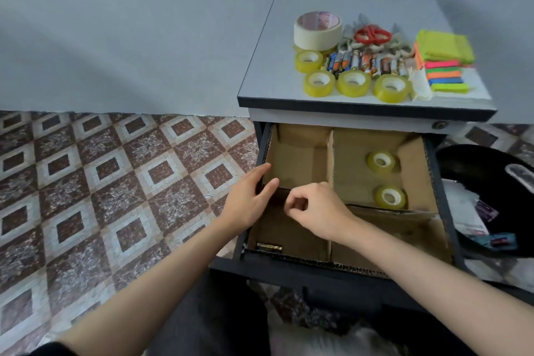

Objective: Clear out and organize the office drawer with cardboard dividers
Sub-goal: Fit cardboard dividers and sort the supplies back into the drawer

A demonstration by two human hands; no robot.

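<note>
Cardboard dividers (330,159) are seen fitted inside the open drawer (318,272), splitting it into four compartments. Two small clear tape rolls (380,162) are lying in the back right compartment; one battery (269,246) is lying in the front left one. Left hand (248,199) is held with fingers nearly straight, laid against the left cardboard wall, nothing gripped. Right hand (318,208) is curled over the spot where the cross divider meets the long one; whether the cardboard edge is pinched or nothing is held cannot be told. Remaining stock is kept on the cabinet top (268,78): masking tape (318,27), more batteries (367,62), scissors (372,34), sticky notes (445,72). Risks judged: the cross divider looks loosely seated, so a hard push or pull could tilt or lift it, and the rolls could slip beneath into the wrong compartment; the battery could be rolled by a jolt to the drawer; rolls near the cabinet's front edge could be knocked down by a raised arm
</note>
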